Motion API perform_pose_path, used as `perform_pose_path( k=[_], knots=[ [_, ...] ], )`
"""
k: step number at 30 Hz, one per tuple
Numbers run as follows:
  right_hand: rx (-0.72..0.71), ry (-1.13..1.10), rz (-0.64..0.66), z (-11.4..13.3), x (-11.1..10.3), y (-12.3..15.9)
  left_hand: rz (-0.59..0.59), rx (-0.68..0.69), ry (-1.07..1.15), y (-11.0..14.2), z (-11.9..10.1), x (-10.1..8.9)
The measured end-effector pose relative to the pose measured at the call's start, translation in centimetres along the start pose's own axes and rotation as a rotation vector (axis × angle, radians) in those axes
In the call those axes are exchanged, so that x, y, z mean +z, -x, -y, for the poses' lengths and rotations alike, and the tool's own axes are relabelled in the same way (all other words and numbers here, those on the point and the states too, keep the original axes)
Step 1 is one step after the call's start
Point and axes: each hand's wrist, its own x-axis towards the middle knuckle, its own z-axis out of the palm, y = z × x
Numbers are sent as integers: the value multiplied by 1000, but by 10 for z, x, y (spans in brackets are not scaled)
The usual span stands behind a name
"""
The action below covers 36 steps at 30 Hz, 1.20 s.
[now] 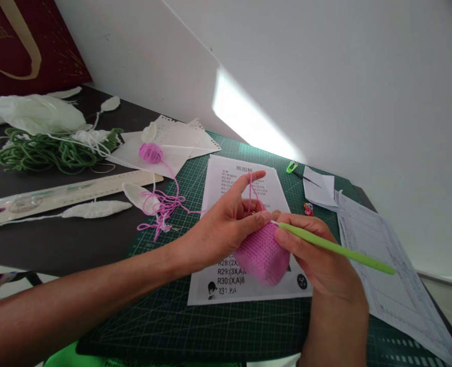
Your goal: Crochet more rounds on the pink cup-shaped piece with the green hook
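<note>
My left hand [231,224] pinches the upper edge of a pink crocheted piece [264,255], which is rounded like a small cup. Pink yarn [250,191] loops over its raised index finger and runs down to the work. Between the fingers of my right hand [317,250] lies a crochet hook [336,247] with a thick lime-green handle. The hook's tip meets the top edge of the piece, partly hidden by my fingers. Beneath both hands is a printed pattern sheet [206,285] with rows of text.
A green cutting mat [164,321] covers the desk. At left are a pink yarn ball [150,152], tangled pink strands [164,206], a ruler [96,193], green yarn [53,153] and white crocheted leaves [98,209]. A green stitch marker [292,166] and written sheets [386,265] lie right.
</note>
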Motion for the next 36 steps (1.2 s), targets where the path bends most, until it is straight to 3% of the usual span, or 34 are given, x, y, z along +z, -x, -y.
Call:
perform_pose_path(
  k=[4,14,19,27,36],
  knots=[
    [-31,-52,60,1,-4,2,32,11,5,-1,1,-1],
    [-17,-211,22,0,-14,6,-29,116,48,-6,2,-5],
    [-86,-284,56,-4,-14,4,-27,128,48,-7,3,-7],
    [-90,-264,158,-1,-12,0,-45,126,42,-7,2,-7],
    [-65,-243,150,-3,-12,-1,-59,107,45,-9,3,-8]
  ],
)
